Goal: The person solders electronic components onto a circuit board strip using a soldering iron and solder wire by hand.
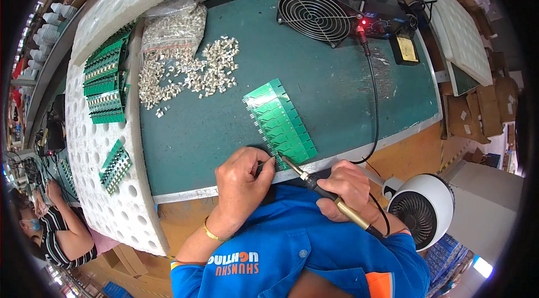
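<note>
Head: right hand grips tapered soldering iron, left hand pinched beside glossy board

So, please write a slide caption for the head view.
Right hand holds a soldering iron at a green circuit-board panel, left hand by its near end.

Green circuit board, black-and-gold soldering iron

green circuit board | flat, slanted | soldering iron | tip near board
</note>
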Available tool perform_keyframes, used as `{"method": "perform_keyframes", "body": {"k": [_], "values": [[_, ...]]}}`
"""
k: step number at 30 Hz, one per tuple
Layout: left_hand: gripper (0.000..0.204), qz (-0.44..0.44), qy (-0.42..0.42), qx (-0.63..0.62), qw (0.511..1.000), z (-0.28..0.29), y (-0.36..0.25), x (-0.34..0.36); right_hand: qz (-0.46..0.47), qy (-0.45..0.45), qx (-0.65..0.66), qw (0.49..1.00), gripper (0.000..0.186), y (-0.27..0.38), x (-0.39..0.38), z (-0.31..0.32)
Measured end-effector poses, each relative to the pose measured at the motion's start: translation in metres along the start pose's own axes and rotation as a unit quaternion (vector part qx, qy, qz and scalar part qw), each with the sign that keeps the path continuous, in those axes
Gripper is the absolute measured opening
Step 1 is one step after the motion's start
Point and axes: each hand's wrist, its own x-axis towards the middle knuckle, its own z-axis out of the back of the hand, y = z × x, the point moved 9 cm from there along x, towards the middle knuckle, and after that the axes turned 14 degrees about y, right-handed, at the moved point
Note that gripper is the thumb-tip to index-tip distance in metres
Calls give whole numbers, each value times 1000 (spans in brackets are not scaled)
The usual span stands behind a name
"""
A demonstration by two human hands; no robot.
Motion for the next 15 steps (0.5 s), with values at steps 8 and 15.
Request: {"method": "perform_keyframes", "body": {"k": [8,15], "values": [[11,-20,-24,-13,999,0,-3,0,20,33,-48,998,39,9,4,-5],[9,-11,-6,-4,1000,0,0,0,29,11,-28,999,36,5,-2,-2]]}}
